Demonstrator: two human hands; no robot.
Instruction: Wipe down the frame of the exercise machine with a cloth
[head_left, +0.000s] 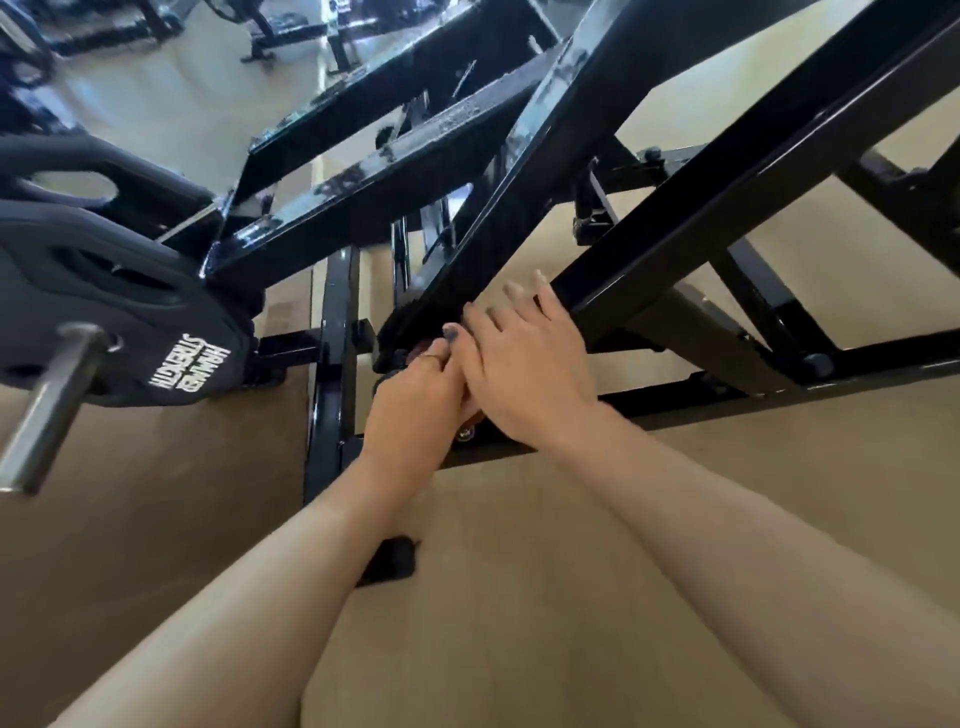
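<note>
The exercise machine's black steel frame (660, 244) crosses the view in slanting beams. A dark, rough-textured cloth (415, 317) seems to cover the lower end of the middle beam. My left hand (415, 410) is at that end with fingers curled and thumb up, gripping the cloth. My right hand (530, 374) lies beside it, partly over the left fingers. Its fingers are straight and reach to the edge of the beam on the right. Whatever is under both palms is hidden.
A black weight plate (130, 322) marked Hammer Strength sits on a steel peg (47, 405) at the left. A low black base rail (727, 400) runs behind the hands. A small black object (395, 561) lies on the beige floor. More gym machines stand far back.
</note>
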